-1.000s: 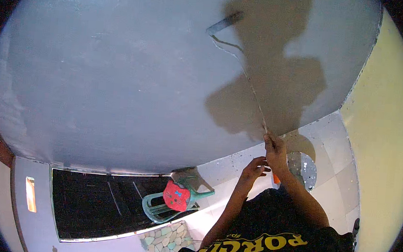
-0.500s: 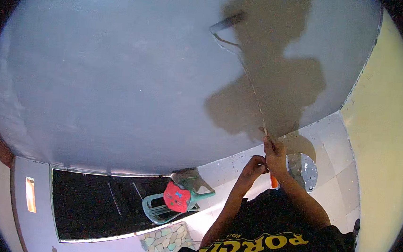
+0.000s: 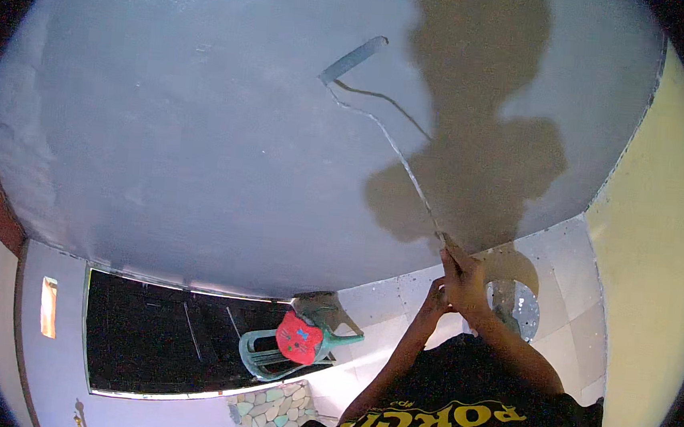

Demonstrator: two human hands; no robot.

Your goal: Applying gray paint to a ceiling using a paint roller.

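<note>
A paint roller [image 3: 356,59] with a grey, paint-coated sleeve lies against the blue-grey wall [image 3: 204,122], left of my shadow. Its thin, paint-smeared rod bends and runs down toward me. My right hand [image 3: 463,286] is wrapped around the lower part of the roller's handle. Just below and to the left, my left hand [image 3: 438,296] is closed at the handle's lower end, partly hidden by the right hand. The grip itself is mostly covered by my fingers.
A round, whitish, speckled thing [image 3: 524,306] sits on the tiled floor [image 3: 566,271] beside my right arm. Left of me stands a green plastic chair [image 3: 254,359] with a red cushion-like thing [image 3: 298,337] on it, near a dark door-like panel [image 3: 155,343]. A yellow wall [image 3: 657,190] rises at right.
The roller has moved left and slightly down across the wall, out of my shadow. My hands have drawn closer together, and the orange handle end seen earlier is now hidden.
</note>
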